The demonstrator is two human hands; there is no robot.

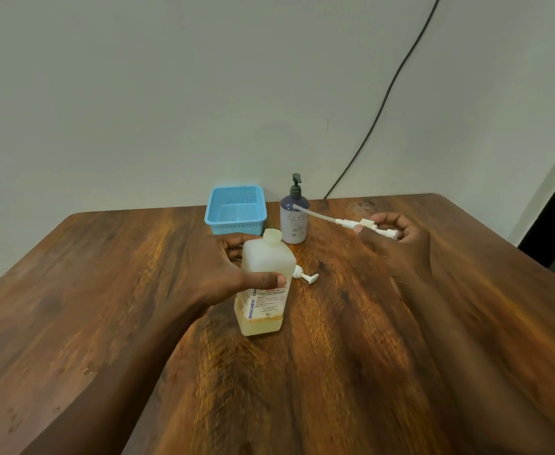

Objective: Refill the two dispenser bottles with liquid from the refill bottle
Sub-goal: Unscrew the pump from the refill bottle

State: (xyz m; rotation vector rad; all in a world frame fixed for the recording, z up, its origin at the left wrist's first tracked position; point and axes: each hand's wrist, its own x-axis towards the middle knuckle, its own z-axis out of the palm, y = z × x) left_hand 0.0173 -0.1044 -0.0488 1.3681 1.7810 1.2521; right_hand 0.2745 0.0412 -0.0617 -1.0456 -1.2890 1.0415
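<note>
My left hand (227, 270) grips a translucent white bottle (266, 284) with a printed label, standing upright on the wooden table (335, 356). Its neck is uncapped, and a little yellowish liquid sits at its bottom. My right hand (397, 238) holds a white pump head (368, 224) above the table; its long dip tube points left toward a lavender dispenser bottle (294, 218) with a dark pump, standing near the wall. Just right of the translucent bottle, a second white pump head (305, 276) lies on the table.
A light blue perforated plastic basket (235, 210) stands at the table's far edge, left of the lavender bottle. A dark cable (384, 103) runs down the wall behind the table. The table's right edge drops off toward a dark doorway.
</note>
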